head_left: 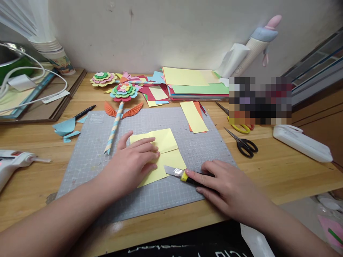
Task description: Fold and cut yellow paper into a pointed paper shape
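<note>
My left hand (134, 160) lies flat, fingers stretched out, pressing on a folded yellow paper sheet (164, 150) in the middle of a grey cutting mat (88, 157). My right hand (225, 185) is closed around a yellow and black utility knife (184, 176). The knife's blade tip rests on the lower right edge of the yellow sheet. Both forearms reach in from the near edge of the wooden table (281, 171).
Paper flowers (124, 91) with a striped stem lie at the mat's far left. A stack of coloured paper (193, 85) sits at the back. Yellow and orange strips (194, 117), black scissors (242, 142), yellow-handled scissors (238, 126), a white case (302, 142), a glue gun (13, 160), a pen (84, 112), blue scraps (65, 128).
</note>
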A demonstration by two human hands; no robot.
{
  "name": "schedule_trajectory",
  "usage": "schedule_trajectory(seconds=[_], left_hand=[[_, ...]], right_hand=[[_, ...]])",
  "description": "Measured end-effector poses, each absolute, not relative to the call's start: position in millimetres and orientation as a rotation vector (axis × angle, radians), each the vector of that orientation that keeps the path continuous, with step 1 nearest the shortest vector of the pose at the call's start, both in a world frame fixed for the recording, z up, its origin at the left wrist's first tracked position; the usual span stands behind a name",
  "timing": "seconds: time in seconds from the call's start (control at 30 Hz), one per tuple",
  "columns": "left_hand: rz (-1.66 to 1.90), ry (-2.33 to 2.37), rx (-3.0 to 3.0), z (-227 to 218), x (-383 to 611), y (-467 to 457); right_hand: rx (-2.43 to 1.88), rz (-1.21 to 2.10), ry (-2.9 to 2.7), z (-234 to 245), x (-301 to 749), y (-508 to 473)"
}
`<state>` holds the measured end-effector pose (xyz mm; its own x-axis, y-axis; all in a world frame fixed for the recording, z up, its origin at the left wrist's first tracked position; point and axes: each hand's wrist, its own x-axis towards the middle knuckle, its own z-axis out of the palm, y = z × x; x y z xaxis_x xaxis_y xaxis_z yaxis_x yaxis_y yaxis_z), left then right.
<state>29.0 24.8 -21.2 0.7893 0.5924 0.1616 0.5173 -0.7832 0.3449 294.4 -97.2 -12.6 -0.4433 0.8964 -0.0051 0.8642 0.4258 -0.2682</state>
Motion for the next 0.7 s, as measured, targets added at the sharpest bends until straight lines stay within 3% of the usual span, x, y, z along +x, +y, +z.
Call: schedule_trajectory(seconds=[0.7], left_hand=[[0.425,0.855,2.671,-19.6,23.1,26.9]], right_hand=[[-1.503,0.438,-2.522,-14.3,285.9,-102.7]])
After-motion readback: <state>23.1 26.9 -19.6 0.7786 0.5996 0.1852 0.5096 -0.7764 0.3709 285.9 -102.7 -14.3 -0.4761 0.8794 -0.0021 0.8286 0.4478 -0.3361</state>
